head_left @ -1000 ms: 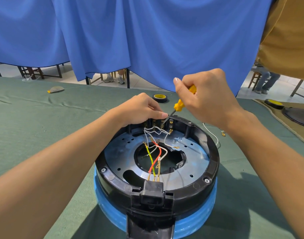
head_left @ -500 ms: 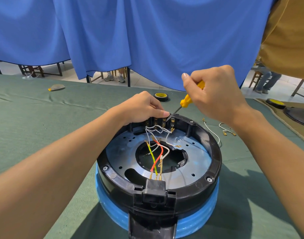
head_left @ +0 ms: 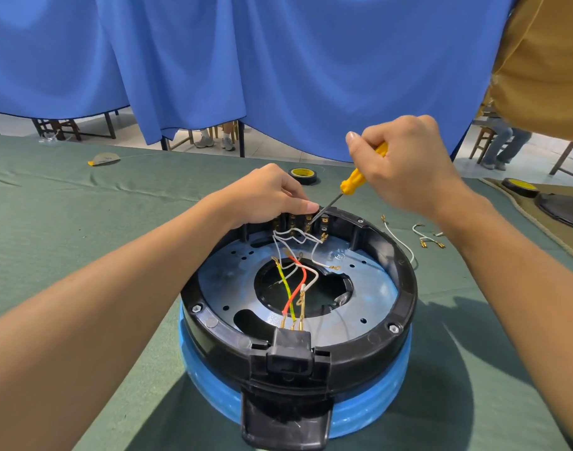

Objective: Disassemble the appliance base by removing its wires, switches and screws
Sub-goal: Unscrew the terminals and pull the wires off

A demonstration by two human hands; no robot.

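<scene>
A round appliance base (head_left: 405,288) with a black rim, blue lower body and metal inner plate lies upside down on the green table. Red, yellow-green and white wires (head_left: 295,281) run from a black plug block (head_left: 290,348) at the near rim to a switch block (head_left: 300,221) at the far rim. My left hand (head_left: 265,196) grips the far rim by the switch block. My right hand (head_left: 402,167) holds a yellow-handled screwdriver (head_left: 353,183), its tip touching the switch terminals.
Loose white wires (head_left: 425,237) with brass terminals lie on the table right of the base. A tape roll (head_left: 303,174) sits behind it, another (head_left: 519,187) at far right beside a dark disc (head_left: 561,208). A person in a mustard shirt (head_left: 545,60) stands at right.
The view has shifted slightly and my right hand with the screwdriver has risen and moved right a little. My left hand stays at the switch block.
</scene>
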